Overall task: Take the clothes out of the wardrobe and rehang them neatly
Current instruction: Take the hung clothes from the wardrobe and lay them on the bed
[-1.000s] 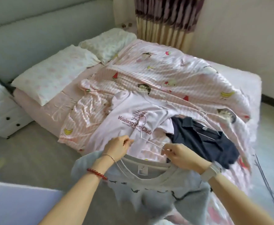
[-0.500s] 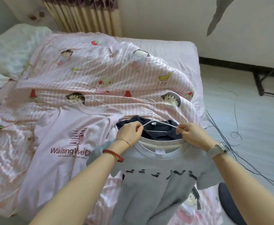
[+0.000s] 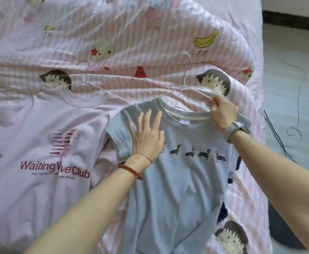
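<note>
Near the bed's right edge lies the grey T-shirt [image 3: 183,180], collar toward the far side, hem toward the person. Left hand [image 3: 147,136] presses it flat, fingers spread; right hand [image 3: 223,111] pinches the wire hanger [image 3: 188,89]. Soft, light, limp cloth: best gripped at the shoulders.

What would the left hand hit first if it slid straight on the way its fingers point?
Probably the ribbed collar of the grey dog-print T-shirt it lies flat on, then the thin wire hanger; the left hand points up-bed, slightly right.
</note>
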A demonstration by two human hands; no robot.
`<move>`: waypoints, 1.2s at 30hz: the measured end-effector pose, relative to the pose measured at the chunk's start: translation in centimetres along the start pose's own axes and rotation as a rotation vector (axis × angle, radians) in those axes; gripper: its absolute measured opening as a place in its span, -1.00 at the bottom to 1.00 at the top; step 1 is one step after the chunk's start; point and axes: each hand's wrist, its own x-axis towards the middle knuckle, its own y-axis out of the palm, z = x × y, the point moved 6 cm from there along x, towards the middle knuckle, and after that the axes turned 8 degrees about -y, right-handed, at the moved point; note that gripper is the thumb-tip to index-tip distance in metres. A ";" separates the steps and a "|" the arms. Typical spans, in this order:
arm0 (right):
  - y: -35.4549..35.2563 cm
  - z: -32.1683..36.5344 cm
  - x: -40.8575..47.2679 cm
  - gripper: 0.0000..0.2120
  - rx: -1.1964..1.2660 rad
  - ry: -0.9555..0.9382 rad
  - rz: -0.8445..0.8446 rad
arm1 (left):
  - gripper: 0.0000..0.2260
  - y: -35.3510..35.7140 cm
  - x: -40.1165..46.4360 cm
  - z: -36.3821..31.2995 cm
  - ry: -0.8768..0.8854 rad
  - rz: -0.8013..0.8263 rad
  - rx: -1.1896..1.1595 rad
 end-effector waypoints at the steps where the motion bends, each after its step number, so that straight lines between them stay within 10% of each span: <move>1: 0.7 -0.4 0.8 -0.74 -0.027 0.014 -0.001 | -0.47 1.6 -1.4 0.7 0.024 0.034 0.056; 12: 10.1 -0.2 -6.4 -0.51 -0.314 -0.040 0.432 | -0.52 6.5 -4.4 5.4 0.029 0.398 0.264; 24: 7.9 26.9 -16.1 -0.57 -0.186 -0.620 0.420 | -0.54 -14.6 -13.2 20.3 -0.395 -0.088 0.170; 36: 8.2 58.3 -52.1 -0.66 -0.024 -1.524 0.732 | -0.68 -34.7 -51.9 39.2 -0.974 -0.630 0.080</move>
